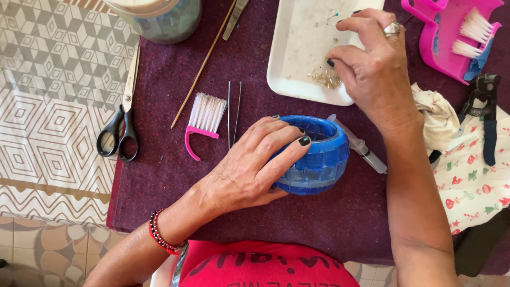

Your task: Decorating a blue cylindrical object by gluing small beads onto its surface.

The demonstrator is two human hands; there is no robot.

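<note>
Left hand clamped around blue mosaic bowl, fingers wrapped over near rim, thumb below against the side; bowl resting on purple felt mat, roughly centre of the work area, opening tilted up and toward the right. Right hand over white tray, fingertips drawn together in a pinch just above a small heap of pale fragments at the tray's near edge; whether a fragment sits in the pinch, cannot tell. Ring on one finger of right hand; dark polish on nails of both hands; red-and-black bead bracelet on left wrist.

Clear syringe lying just beside bowl on its right, partly hidden by it. Tweezers and small pink-handled brush side by side, left of bowl; thin wooden stick diagonal above them. Black-handled scissors at mat's left edge, handles overhanging onto patterned cloth. Lidded jar at top edge. Pink dustpan with brush top right; crumpled cream rag and black-and-blue nippers to the right of right forearm.
</note>
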